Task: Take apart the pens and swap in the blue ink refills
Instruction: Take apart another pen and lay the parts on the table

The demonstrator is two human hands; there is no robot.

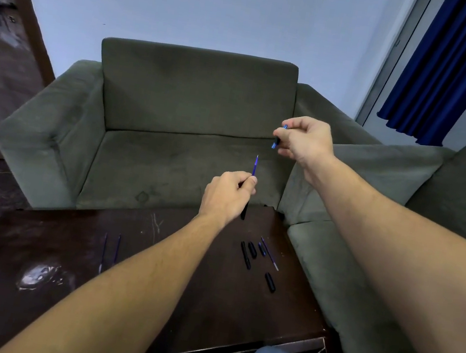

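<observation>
Currently, by label:

Left hand [227, 193]: its grip is clamped on a dark pen barrel [244, 210], from whose far end a blue refill [255, 166] stands out, tip upward.

Right hand [307, 142]: its grip is pinched together on a short pen tip section [277, 137], held up and well apart to the right of the refill tip.

Bench [149, 270]: a dark wooden top is seen near the person, scratched and glossy.

Loose parts: several black pen pieces [247, 253] and a spare refill [270, 254] are laid on the right side of the bench; two thin refills [110, 248] are laid on the left.

Step judged: the tip section is probably about to be brought over the refill and screwed onto the barrel.

Risk, misalignment: the thin refill tip could be bent or missed if the tip section is brought on at an angle.

Risk, slipping: the refill could slide down or drop out if the barrel is tilted or the hold is loosened.

Risk, rolling: round pieces near the right bench edge could be knocked onto the sofa [360, 288] by a passing forearm.

Risk, mix-up: old and new refills look alike, so a wrong one could be picked.
</observation>
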